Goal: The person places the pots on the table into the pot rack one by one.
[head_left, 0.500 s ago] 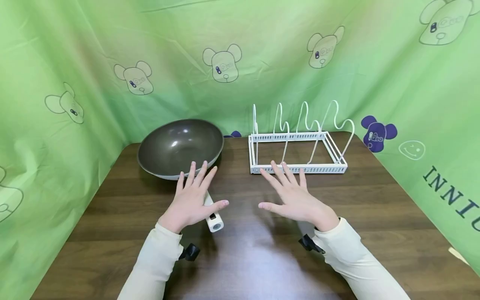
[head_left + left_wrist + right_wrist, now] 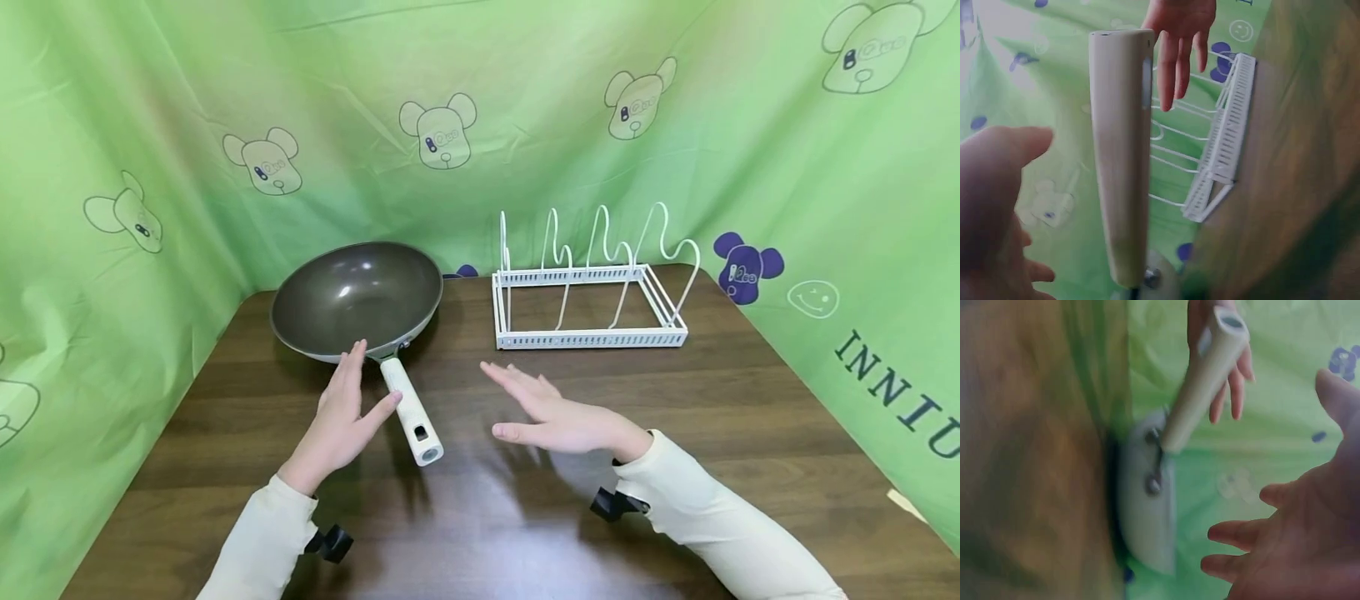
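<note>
A dark wok (image 2: 352, 300) with a pale outer wall sits at the back left of the table. Its white handle (image 2: 411, 410) points toward the front. Just left of that handle is my left hand (image 2: 339, 421), fingers straight and thumb held out, its thumb tip overlapping the handle in the head view. In the left wrist view the handle (image 2: 1121, 150) stands a little apart from the thumb. My right hand (image 2: 558, 417) hovers over the table to the right of the handle, its fingers extended, palm turned inward, holding nothing.
A white wire rack (image 2: 592, 340) with several upright curved dividers stands at the back right. Wood-grain tabletop (image 2: 480, 517) lies beneath both hands. A green printed curtain (image 2: 525, 125) hangs behind and at both sides.
Both hands have turned from palms down to palms facing inward. The left hand has moved left and toward the front, uncovering the handle; the right has shifted slightly left. Wok and rack stay put.
</note>
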Available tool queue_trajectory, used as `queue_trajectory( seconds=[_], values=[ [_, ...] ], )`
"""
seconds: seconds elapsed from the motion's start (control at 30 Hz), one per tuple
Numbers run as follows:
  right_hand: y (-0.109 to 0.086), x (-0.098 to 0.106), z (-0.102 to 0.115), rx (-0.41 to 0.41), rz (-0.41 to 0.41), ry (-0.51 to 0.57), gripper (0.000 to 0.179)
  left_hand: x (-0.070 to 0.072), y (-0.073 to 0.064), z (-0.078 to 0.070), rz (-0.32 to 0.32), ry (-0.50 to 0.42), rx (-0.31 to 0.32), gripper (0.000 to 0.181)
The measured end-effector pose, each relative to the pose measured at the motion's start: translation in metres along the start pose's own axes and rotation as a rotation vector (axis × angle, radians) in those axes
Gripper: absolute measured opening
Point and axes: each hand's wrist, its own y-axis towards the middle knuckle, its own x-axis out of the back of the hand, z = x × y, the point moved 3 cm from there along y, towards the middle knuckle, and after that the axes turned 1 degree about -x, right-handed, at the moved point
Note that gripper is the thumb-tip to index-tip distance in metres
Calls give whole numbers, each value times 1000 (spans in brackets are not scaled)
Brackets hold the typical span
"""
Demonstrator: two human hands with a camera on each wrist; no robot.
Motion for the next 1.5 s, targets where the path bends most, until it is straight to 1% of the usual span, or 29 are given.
queue_trajectory(
  seconds=[0.1,0.27,0.33,0.37,0.47,0.53,0.6,0.63,0.7,0.73,0.8,0.87,0.97,1.03,1.07,1.13,1.2,1.27,1.4,1.5],
  values=[
    [5,-11,4,-14,91,122,80,-3,-5,10,4,-178,66,86],
    [13,-30,7,-37,215,357,78,-10,-6,24,46,-499,218,85],
    [15,-36,7,-55,241,433,76,-14,-5,28,59,-633,274,84],
    [16,-39,8,-61,248,465,76,-17,-5,28,65,-704,293,83],
    [21,-46,10,-56,266,596,75,-24,-1,30,81,-938,338,81],
    [25,-50,13,-38,274,706,76,-28,2,31,87,-1087,363,77],
    [30,-55,16,-15,292,831,77,-32,5,31,99,-1199,381,69],
    [32,-57,19,-6,302,887,79,-34,7,31,100,-1250,395,60],
    [37,-62,22,-2,326,997,83,-37,12,33,104,-1338,427,40],
    [40,-65,23,-4,339,1043,84,-39,15,33,110,-1374,440,33],
    [45,-68,27,-14,362,1139,86,-42,21,33,132,-1450,465,27],
    [51,-70,29,-36,384,1240,84,-44,25,33,154,-1519,489,34],
    [58,-71,32,-70,407,1371,74,-47,32,32,221,-1652,498,53],
    [62,-72,34,-86,427,1458,69,-50,36,32,243,-1741,512,60],
    [64,-72,36,-90,435,1490,68,-51,38,32,254,-1786,515,60],
    [68,-73,38,-93,456,1555,67,-54,40,32,264,-1849,523,56],
    [71,-74,41,-95,471,1602,66,-55,42,32,269,-1896,530,49],
    [73,-75,43,-101,474,1629,64,-57,42,32,295,-1941,524,44],
    [78,-78,44,-111,451,1651,57,-58,42,30,345,-2032,495,36],
    [81,-81,44,-129,436,1652,53,-57,43,29,350,-2089,485,32]
  ],
)
